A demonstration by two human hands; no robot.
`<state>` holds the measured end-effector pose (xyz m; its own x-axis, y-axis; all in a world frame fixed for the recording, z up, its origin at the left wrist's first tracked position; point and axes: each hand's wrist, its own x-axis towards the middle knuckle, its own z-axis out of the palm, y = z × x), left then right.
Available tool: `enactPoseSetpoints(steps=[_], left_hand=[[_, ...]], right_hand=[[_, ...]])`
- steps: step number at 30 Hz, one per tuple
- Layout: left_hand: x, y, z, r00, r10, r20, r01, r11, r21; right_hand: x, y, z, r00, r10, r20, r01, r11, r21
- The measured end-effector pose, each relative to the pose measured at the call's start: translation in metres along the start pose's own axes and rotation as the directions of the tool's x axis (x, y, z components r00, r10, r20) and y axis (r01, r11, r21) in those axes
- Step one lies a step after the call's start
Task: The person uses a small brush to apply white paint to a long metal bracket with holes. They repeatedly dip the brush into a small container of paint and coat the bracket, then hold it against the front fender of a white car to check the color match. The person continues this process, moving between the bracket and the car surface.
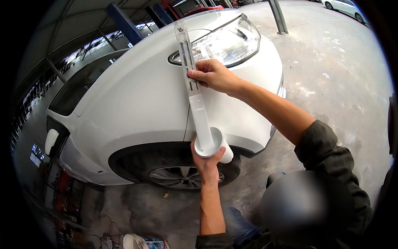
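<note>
My right hand (217,76) pinches a long, clear paint mixing stick (184,45) with dark markings between thumb and fingers. White paint (199,114) coats the stick's lower part, which slants down into a white cup (226,155). Wrapped around that cup from below is my left hand (206,167), its thumb near the rim. The cup is tilted, its mouth facing up toward me, and white paint shows inside. Both hands are in front of the front fender of a white car (145,95), above its front wheel (178,176).
The car's headlight (228,43) is just beyond my right hand. On the floor at the bottom stand a white bucket (133,241) and a printed can (155,242). Blue posts (124,25) rise behind the car. A grey post (277,16) and another white car (345,9) are farther off.
</note>
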<state>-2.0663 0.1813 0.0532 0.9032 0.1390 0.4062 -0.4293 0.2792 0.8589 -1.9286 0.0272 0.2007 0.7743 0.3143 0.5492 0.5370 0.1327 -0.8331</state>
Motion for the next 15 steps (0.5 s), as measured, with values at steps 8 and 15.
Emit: enactPoseSetpoints(steps=[8, 15], left_hand=[[0.002, -0.004, -0.005, 1.0, -0.006, -0.011, 0.006, 1.0, -0.002], [0.002, -0.007, -0.009, 1.0, -0.025, -0.001, 0.025, 1.0, 0.007]], right_hand=[[0.006, 0.001, -0.001, 0.999, -0.021, -0.024, 0.022, 0.999, 0.041], [0.005, 0.001, -0.001, 0.999, -0.034, -0.028, 0.036, 0.999, 0.041]])
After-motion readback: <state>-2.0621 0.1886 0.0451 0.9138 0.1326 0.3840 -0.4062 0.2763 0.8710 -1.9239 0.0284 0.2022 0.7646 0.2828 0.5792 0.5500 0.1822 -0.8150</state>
